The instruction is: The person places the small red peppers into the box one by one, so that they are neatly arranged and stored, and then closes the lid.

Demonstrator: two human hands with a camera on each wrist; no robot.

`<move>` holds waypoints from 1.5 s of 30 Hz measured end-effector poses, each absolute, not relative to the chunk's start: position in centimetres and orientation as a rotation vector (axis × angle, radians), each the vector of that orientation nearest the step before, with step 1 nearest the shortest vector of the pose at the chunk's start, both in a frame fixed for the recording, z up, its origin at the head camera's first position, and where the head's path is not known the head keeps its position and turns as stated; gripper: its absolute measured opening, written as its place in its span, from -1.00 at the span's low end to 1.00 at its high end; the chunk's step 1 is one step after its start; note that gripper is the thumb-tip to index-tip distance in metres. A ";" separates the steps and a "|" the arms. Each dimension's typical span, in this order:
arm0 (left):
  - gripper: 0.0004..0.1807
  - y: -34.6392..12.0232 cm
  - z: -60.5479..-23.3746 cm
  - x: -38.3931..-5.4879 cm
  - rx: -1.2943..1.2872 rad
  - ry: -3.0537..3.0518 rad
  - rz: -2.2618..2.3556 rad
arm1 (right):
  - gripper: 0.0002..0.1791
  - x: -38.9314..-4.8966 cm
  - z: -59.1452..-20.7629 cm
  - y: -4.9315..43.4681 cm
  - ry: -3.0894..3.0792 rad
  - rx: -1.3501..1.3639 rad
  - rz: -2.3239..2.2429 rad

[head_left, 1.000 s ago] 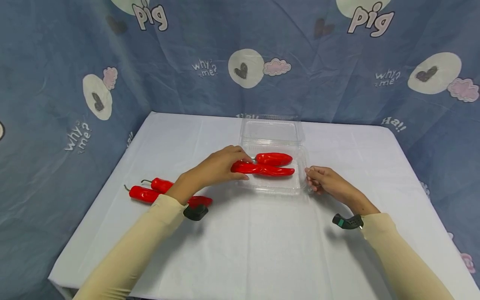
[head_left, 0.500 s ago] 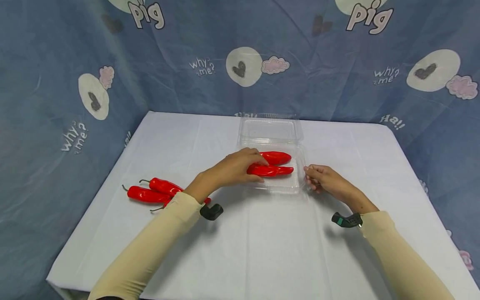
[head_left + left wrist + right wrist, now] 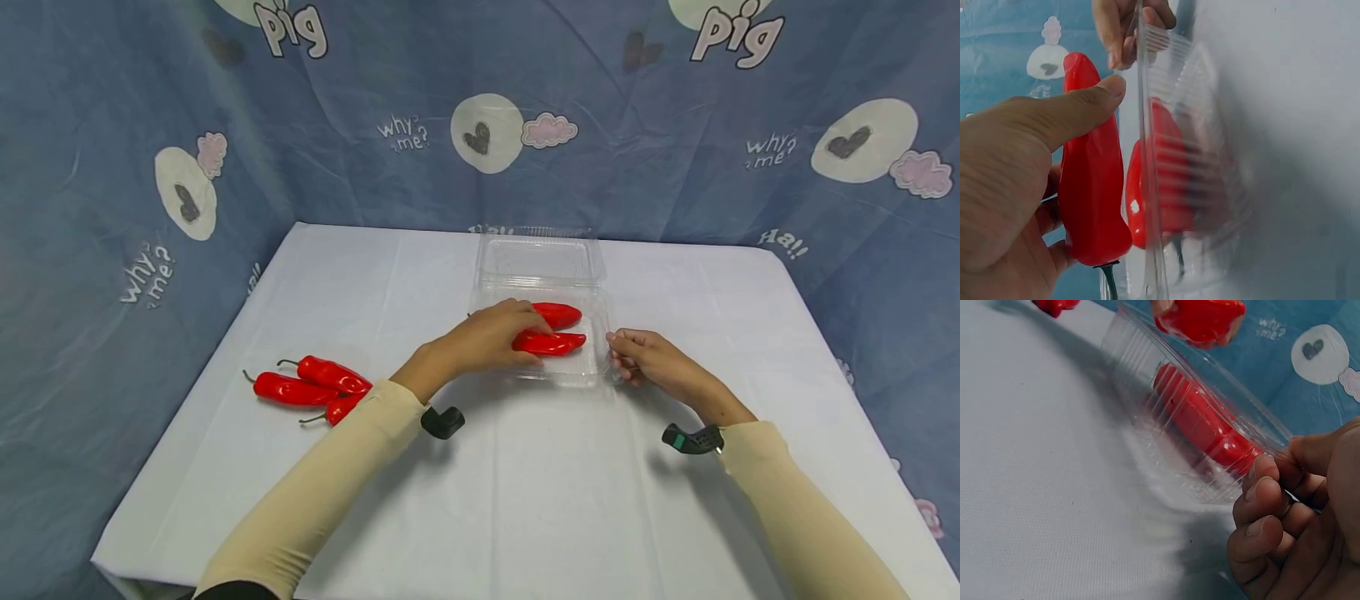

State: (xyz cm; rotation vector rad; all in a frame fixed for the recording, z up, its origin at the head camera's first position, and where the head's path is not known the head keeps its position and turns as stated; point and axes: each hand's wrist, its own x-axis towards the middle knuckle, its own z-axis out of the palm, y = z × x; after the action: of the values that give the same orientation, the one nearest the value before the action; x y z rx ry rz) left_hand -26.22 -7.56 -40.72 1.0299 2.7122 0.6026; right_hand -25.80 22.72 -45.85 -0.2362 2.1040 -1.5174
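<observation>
In the left wrist view, my left hand (image 3: 495, 337) grips a glossy red chili pepper (image 3: 1094, 181), its green stem pointing down the frame, beside the rim of a clear plastic clamshell box (image 3: 592, 367). From the head view, this hand is over the box's left part and hides some of what lies there. Red peppers lie inside, among them one at the back (image 3: 558, 315); the box's ribbed wall (image 3: 1147, 369) blurs them in both wrist views. My right hand (image 3: 648, 358) pinches the right rim of the box between thumb and finger.
Three more red peppers (image 3: 292, 389) lie together on the white-covered table (image 3: 540, 500) at the left, partly behind the left sleeve. The box's open lid (image 3: 540, 258) reaches back toward the blue printed curtain (image 3: 360, 183). Dark bands (image 3: 442, 422) circle both wrists.
My left hand has moved right with its pepper, further over the box, covering more of the peppers inside. The right hand keeps its pinch on the rim.
</observation>
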 end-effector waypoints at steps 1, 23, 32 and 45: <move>-0.49 -7.4 -40.8 -26.3 1.029 2.715 0.596 | -0.57 -25.8 -45.9 22.7 2.103 -0.235 -1.518; -0.48 -4.2 -41.5 -26.4 0.953 2.749 0.386 | -0.58 -25.9 -45.8 22.7 2.108 -0.239 -1.516; -0.49 -3.7 -41.4 -26.4 0.932 2.716 0.345 | -0.59 -25.9 -45.8 22.7 2.106 -0.241 -1.511; -0.66 -2.8 -41.0 -26.4 0.966 2.727 0.157 | -0.60 -25.9 -45.8 22.6 2.109 -0.229 -1.517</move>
State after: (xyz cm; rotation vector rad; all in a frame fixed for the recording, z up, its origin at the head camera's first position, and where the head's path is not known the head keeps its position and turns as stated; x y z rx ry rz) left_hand -26.41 -2.75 -41.03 0.9655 2.7265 0.1568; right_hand -25.94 22.63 -45.83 -0.2288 2.1089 -1.5172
